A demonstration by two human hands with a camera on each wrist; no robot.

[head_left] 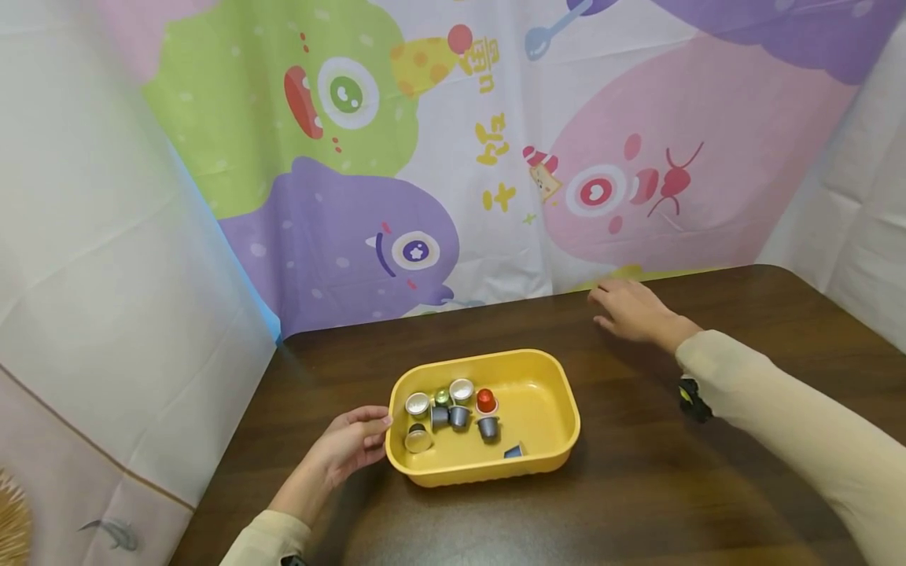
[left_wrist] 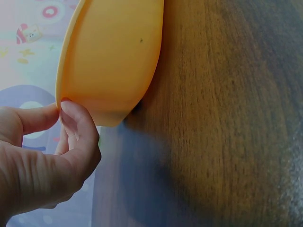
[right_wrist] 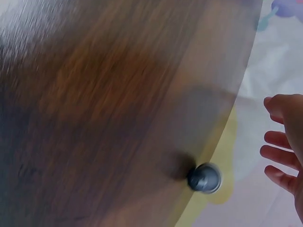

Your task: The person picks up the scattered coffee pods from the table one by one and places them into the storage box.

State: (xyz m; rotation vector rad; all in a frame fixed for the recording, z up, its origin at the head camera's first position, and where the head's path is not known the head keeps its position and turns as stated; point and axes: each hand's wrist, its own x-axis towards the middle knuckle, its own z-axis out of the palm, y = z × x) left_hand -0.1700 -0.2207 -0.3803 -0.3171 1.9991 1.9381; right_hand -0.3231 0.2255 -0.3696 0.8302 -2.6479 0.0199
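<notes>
My left hand (head_left: 348,442) pinches the left rim of a yellow plastic tub (head_left: 559,385) between thumb and fingers. The left wrist view shows the thumb and a curled finger meeting at the tub's edge. Inside lie several coffee capsules, mostly toward the left: a red capsule (head_left: 485,401), a green capsule (head_left: 442,398), dark grey ones and silver-lidded ones. A blue capsule (head_left: 513,451) is partly hidden by the front wall. Near the table's back edge my right hand (head_left: 630,310) hovers with loosely bent fingers, holding nothing. Beside it a dark capsule (right_wrist: 204,178) sits on the tabletop, unseen in the head view.
The dark wooden table (head_left: 637,487) runs back to a hanging cloth (head_left: 488,259) printed with cartoon monsters. White fabric (head_left: 92,259) hangs at the left side, and more hangs at the right. A black band (head_left: 694,399) is on the right wrist.
</notes>
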